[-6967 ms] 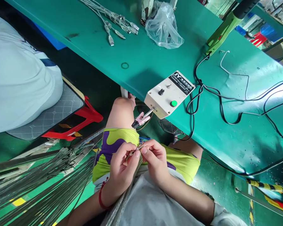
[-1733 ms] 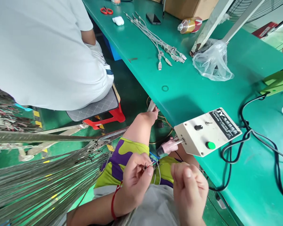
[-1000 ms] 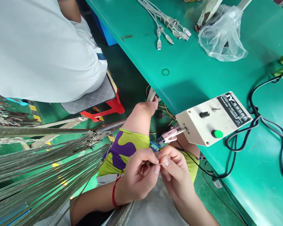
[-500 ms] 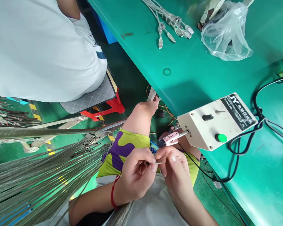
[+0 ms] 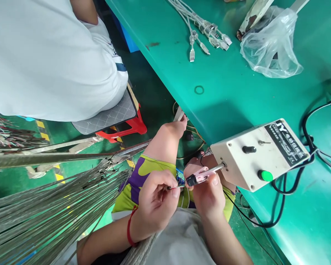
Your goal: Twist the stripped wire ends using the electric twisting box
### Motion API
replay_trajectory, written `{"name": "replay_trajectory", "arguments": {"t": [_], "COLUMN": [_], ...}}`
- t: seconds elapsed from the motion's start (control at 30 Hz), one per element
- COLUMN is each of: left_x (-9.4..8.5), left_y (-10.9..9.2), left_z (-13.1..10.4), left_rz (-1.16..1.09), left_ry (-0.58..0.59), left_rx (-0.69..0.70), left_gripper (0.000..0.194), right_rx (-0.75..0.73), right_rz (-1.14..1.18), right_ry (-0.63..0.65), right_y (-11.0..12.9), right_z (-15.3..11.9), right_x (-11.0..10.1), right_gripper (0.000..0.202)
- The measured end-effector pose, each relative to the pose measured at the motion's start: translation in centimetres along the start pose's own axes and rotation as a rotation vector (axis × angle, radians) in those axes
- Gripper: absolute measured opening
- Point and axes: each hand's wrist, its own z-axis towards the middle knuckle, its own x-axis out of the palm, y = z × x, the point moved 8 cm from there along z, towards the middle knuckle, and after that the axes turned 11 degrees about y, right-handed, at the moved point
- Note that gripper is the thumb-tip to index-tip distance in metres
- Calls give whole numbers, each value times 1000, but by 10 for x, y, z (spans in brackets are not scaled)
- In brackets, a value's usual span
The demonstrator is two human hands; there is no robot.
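My left hand [image 5: 158,200], a red cord round its wrist, is closed in a pinch on thin cable wires [image 5: 179,186], their coloured ends sticking out toward the right. Close beside those ends is the dark tip of a pink clip [image 5: 200,176]. The clip sits on a metal shaft that comes out of a beige machine box [image 5: 260,152] with a black knob, a toggle switch and a green button. My right hand [image 5: 209,197] grips the clip, thumb on the near side and fingers behind. Whether the wire ends are inside the clip's jaws I cannot tell.
Many grey cables [image 5: 57,206] hang in a bundle at the left. A person in a white shirt [image 5: 57,62] sits on a red stool [image 5: 136,125]. The green table [image 5: 165,62] bears USB cables [image 5: 209,35], a plastic bag [image 5: 273,48] and black cords [image 5: 281,213].
My right hand has left the wires and taken hold of the pink clip. My left hand still pinches the wires, their ends now close to the clip. The view has shifted slightly.
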Motion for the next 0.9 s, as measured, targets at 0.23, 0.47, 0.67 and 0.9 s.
{"name": "replay_trajectory", "arguments": {"t": [0.23,0.47,0.67,0.9], "left_x": [0,4,3,3], "left_y": [2,3,3,4], "left_z": [1,7,11,9], "left_rz": [-4,1,41,32], "left_ry": [5,44,41,46], "left_rx": [-19,-57,-74,-62], "left_gripper": [7,5,6,6], "right_rx": [60,84,110,153], "right_rz": [-10,-35,-58,-60], "right_ry": [-2,-36,-61,-67], "right_y": [2,-4,-3,-7], "right_z": [-6,-10,-9,-11], "right_x": [-2,-9,-12,-15], "right_gripper": [37,37,40,44]}}
